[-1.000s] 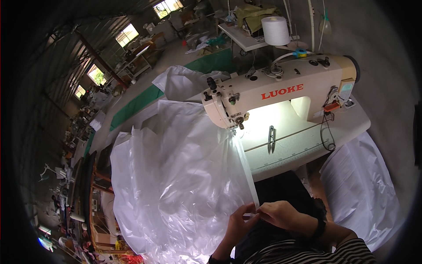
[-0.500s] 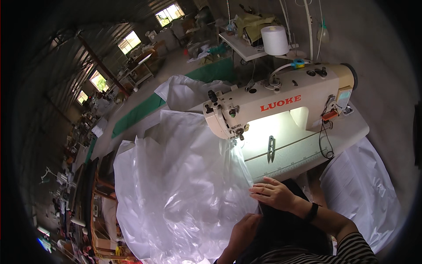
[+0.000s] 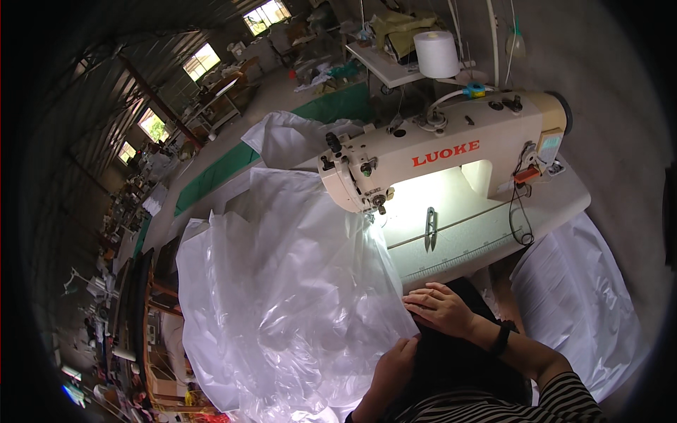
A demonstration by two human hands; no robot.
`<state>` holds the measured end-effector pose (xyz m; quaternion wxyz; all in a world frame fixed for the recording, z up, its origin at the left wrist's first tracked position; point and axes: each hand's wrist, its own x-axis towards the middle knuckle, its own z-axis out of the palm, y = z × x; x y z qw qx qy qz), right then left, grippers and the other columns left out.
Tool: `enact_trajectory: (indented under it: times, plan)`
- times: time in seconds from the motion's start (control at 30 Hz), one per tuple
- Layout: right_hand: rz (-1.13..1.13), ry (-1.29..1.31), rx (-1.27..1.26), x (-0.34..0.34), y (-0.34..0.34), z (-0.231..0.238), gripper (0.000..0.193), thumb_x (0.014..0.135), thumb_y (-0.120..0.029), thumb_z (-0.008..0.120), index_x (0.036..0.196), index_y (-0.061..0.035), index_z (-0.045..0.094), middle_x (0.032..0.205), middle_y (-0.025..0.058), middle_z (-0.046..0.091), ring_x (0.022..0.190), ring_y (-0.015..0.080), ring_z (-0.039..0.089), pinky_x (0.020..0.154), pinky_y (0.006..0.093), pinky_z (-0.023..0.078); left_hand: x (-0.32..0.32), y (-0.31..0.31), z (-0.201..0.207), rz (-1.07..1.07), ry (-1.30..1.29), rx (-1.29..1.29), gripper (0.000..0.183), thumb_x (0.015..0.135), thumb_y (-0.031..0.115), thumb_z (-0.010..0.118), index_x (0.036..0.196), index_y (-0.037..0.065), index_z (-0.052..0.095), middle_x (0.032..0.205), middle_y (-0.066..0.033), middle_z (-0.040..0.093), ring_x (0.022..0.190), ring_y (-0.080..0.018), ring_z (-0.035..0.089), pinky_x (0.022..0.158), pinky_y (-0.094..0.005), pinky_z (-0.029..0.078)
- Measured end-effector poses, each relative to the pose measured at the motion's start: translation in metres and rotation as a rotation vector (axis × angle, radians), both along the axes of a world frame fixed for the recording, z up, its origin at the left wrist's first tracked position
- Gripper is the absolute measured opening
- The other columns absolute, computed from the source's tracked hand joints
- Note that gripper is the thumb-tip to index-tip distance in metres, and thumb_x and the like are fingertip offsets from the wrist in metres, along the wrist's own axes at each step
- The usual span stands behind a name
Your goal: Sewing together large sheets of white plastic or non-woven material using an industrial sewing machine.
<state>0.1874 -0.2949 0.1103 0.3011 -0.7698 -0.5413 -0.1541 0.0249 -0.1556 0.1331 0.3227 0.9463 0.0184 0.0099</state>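
Note:
A large sheet of shiny white plastic-like fabric (image 3: 282,282) spreads over the left of the sewing machine (image 3: 451,144), and its right edge runs up under the needle area. My left hand (image 3: 395,368) is closed on that edge near its lower corner, with the fingertips partly hidden. Just above and to the right, my right hand (image 3: 443,310) has its fingers bent over the same edge; the thumb is out of sight. Thread snips (image 3: 431,229) lie on the lit machine bed (image 3: 465,243), apart from both hands.
A white thread cone (image 3: 436,55) stands behind the machine, near a side table (image 3: 384,65). More white fabric (image 3: 575,303) hangs at the right of the machine table. Behind the machine lies bunched white fabric (image 3: 285,137) beside a green strip (image 3: 211,180). A cluttered wooden rack (image 3: 151,338) stands left.
The view has shifted slightly, so the machine sits a little higher and farther left. My left hand has moved slightly up along the fabric's edge; the right hand stays at the edge.

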Motion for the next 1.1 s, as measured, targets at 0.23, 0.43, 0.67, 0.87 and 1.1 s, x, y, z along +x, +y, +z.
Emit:
enact_trajectory:
  times: [0.23, 0.43, 0.67, 0.87, 1.1]
  plan:
    - [-0.001, -0.188, -0.041, 0.005, 0.003, -0.002, 0.027, 0.089, -0.023, 0.069, 0.115, -0.018, 0.071, 0.129, -0.0052, 0.063, 0.122, 0.0107, 0.057, 0.112, 0.0392, 0.038, -0.001, -0.013, 0.0, 0.124, -0.121, 0.111, 0.035, 0.088, 0.016, 0.067, 0.12, 0.004, 0.063, 0.099, -0.0142, 0.061, 0.081, -0.0345, 0.066, 0.071, -0.0438, 0.055]
    - [0.017, -0.17, -0.045, 0.006, 0.002, -0.002, 0.024, 0.09, -0.022, 0.066, 0.114, -0.0182, 0.072, 0.129, -0.0055, 0.062, 0.125, 0.0103, 0.055, 0.116, 0.0401, 0.034, -0.003, -0.004, -0.009, 0.139, -0.111, 0.291, 0.018, 0.091, 0.016, 0.064, 0.106, 0.007, 0.068, 0.09, -0.0101, 0.062, 0.071, -0.033, 0.064, 0.061, -0.0427, 0.053]
    - [0.091, -0.186, -0.062, 0.008, 0.008, 0.001, 0.025, 0.089, -0.02, 0.063, 0.112, -0.0155, 0.07, 0.126, -0.0042, 0.063, 0.125, 0.0117, 0.057, 0.115, 0.0424, 0.037, 0.001, 0.01, 0.013, -0.153, -0.247, 0.304, 0.018, 0.087, 0.012, 0.06, 0.103, 0.007, 0.065, 0.098, -0.0085, 0.064, 0.081, -0.0316, 0.067, 0.065, -0.0448, 0.055]
    - [0.159, -0.212, -0.054, 0.002, 0.014, -0.001, 0.016, 0.087, -0.019, 0.063, 0.101, -0.0136, 0.067, 0.11, -0.0034, 0.069, 0.112, 0.0127, 0.065, 0.11, 0.04, 0.044, 0.003, 0.024, 0.039, -0.164, 0.015, 0.306, 0.021, 0.087, 0.008, 0.057, 0.107, 0.007, 0.061, 0.1, -0.0105, 0.061, 0.078, -0.0319, 0.068, 0.063, -0.0427, 0.057]
    - [0.158, -0.143, 0.024, 0.01, 0.037, -0.004, 0.011, 0.086, -0.019, 0.066, 0.095, -0.0128, 0.065, 0.103, -0.0014, 0.071, 0.101, 0.0137, 0.069, 0.102, 0.0362, 0.052, 0.024, 0.052, 0.038, -0.099, -0.113, 0.318, 0.017, 0.088, 0.007, 0.057, 0.104, 0.009, 0.06, 0.102, -0.0094, 0.062, 0.071, -0.0324, 0.067, 0.058, -0.0418, 0.056]
